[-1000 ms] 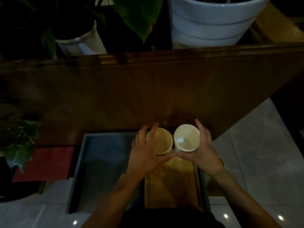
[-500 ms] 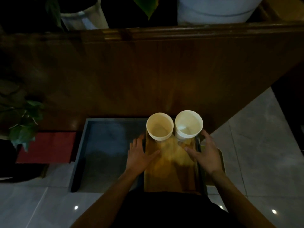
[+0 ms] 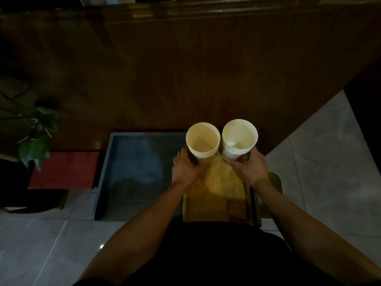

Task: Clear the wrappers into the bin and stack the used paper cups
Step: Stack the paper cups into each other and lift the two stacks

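Head view: paper cups (image 3: 202, 140) upright before wooden panel (image 3: 185, 69), plant (image 3: 35, 137) leftward.

The bases of both cups (image 3: 203, 141) are hidden behind the hands (image 3: 185, 168). The yellow stool (image 3: 275, 180) is mostly covered by the right arm.

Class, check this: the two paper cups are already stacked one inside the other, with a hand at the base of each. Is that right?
Not quite. The head view shows the left cup and right cup standing side by side, not nested. The left hand and right hand are indeed at their bases.
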{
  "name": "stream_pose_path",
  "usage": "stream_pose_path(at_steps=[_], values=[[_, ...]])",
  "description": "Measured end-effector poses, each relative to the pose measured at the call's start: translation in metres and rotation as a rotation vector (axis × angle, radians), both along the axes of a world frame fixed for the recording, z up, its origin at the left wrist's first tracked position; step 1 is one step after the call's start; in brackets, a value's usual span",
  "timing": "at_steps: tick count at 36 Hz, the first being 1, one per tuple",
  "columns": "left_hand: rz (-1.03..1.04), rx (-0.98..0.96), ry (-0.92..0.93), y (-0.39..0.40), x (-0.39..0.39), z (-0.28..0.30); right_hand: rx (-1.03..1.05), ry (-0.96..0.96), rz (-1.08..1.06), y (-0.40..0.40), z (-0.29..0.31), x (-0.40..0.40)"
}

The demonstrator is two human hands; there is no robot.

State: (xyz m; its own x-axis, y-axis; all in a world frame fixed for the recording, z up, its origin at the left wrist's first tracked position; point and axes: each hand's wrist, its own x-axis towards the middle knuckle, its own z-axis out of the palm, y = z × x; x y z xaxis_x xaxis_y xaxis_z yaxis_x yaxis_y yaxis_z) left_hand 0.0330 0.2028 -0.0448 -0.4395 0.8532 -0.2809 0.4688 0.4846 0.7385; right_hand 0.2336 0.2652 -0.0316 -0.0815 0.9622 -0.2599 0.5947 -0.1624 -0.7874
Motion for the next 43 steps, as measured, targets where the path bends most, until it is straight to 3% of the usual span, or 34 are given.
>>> stream_pose_path(at_steps=[17, 43], values=[[0.064, 0.089, -0.061, 0.007, 0.012, 0.004, -0.013, -0.117, -0.059, -0.002, -0.011, -0.004], [0.05, 0.107, 0.019, 0.011, 0.006, 0.002, 0.075, -0.15, -0.026, 0.003, -0.012, 0.003]])
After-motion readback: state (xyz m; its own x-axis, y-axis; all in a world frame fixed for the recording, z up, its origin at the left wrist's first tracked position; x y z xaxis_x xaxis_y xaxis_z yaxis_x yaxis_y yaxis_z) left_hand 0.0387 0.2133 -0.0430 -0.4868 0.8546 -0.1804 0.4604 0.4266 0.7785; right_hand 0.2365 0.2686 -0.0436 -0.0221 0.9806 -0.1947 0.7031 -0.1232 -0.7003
